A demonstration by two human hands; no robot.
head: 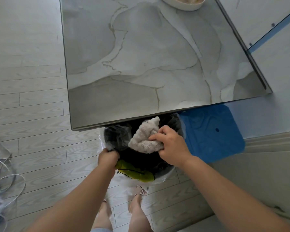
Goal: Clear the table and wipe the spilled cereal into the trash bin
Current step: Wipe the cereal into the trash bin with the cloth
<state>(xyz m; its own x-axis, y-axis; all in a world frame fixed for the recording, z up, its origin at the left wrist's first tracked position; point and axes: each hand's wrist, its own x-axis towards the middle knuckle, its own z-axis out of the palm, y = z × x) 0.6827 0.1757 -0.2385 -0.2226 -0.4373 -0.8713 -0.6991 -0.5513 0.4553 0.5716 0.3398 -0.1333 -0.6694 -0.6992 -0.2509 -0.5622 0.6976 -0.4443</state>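
A trash bin (167, 170) lined with a black bag stands on the floor, partly under the near edge of the marble table (141, 64). My left hand (108, 158) grips the bin's left rim and liner. My right hand (170, 145) holds a crumpled grey-white cloth (145, 138) over the bin's opening. A yellow-green wrapper (136, 172) lies inside the bin near its front rim. A cream bowl (182, 4) with pale contents sits at the table's far edge, cut off by the frame.
A blue plastic stool (213, 133) stands right of the bin, under the table's corner. White cables and clear plastic (2, 181) lie on the wood floor at the left. My feet (137, 203) are just behind the bin. A wall runs along the right.
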